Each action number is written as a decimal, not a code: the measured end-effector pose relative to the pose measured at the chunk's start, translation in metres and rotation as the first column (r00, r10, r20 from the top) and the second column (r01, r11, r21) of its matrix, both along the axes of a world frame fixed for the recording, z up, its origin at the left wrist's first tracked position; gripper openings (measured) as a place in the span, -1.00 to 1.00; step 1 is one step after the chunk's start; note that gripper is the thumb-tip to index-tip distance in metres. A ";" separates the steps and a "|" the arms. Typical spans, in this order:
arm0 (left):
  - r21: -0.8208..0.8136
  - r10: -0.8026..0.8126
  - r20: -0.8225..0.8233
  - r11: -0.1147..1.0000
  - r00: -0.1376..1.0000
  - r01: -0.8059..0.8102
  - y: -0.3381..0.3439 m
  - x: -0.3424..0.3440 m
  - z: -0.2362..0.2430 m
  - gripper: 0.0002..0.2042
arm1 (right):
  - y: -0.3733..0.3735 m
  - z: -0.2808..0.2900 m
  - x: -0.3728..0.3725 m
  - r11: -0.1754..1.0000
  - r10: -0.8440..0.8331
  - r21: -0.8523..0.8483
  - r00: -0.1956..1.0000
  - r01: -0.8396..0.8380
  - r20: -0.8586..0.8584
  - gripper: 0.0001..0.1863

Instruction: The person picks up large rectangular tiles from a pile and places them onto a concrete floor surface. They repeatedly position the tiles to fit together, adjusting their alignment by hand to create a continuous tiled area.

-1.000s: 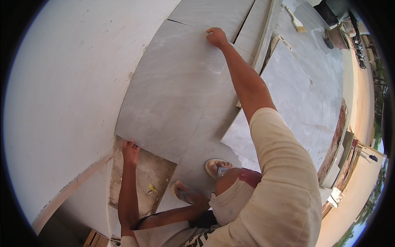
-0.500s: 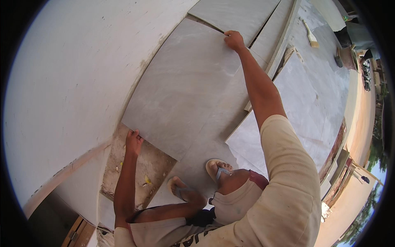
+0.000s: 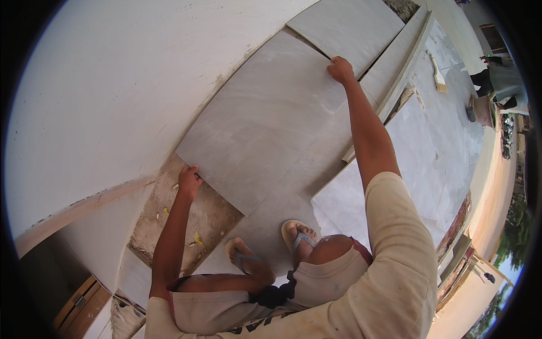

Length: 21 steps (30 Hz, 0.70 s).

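Note:
A large grey floor tile (image 3: pixel 254 118) lies along the white wall, with both my hands at its edges. My left hand (image 3: pixel 190 179) is closed on its near edge, close to the wall-side corner. At the far right corner, my right hand (image 3: pixel 341 70) grips the edge with curled fingers; the fingertips are partly hidden. Beyond it lies another grey tile (image 3: pixel 344 28), with a narrow dark gap between the two. In front of my left hand's tile edge is a bare rough patch of floor (image 3: pixel 212 209) with small debris.
The white wall (image 3: pixel 113 101) runs along the left. A long tile strip (image 3: pixel 389 68) and pale tiles (image 3: pixel 389 175) extend to the right, with a brush (image 3: pixel 438 76) on them. Another person (image 3: pixel 502 79) is at the far right beside a bucket (image 3: pixel 483 110). My sandalled feet rest on grey tile.
The view has turned slightly, so the scene sits further right at the top. Both hands keep their hold on the tile's edges; any movement of the tile itself is too small to tell.

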<state>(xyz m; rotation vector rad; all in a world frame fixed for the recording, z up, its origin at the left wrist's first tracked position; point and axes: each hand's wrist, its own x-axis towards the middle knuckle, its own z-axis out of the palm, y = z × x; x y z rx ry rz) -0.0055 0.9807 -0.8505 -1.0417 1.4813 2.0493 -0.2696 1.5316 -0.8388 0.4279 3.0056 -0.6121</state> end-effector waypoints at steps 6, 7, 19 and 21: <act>-0.062 -0.019 0.039 0.998 0.999 0.022 0.007 0.001 0.004 -0.74 | 0.003 0.014 0.032 1.000 -0.018 -0.014 0.980 0.015 -0.201 -0.50; -0.081 -0.013 0.050 0.997 0.999 0.017 0.007 0.003 0.004 -0.73 | 0.004 0.015 0.040 1.000 -0.025 -0.024 0.973 0.020 -0.229 -0.50; 0.030 -0.002 0.021 1.000 1.000 0.002 0.003 0.039 0.010 -0.73 | -0.026 0.027 0.153 0.903 -0.178 -0.426 0.955 0.063 -0.236 -0.59; 0.028 -0.008 0.034 1.000 0.999 0.007 0.007 0.043 0.013 -0.74 | -0.028 0.026 0.164 0.893 -0.184 -0.446 0.954 0.062 -0.235 -0.60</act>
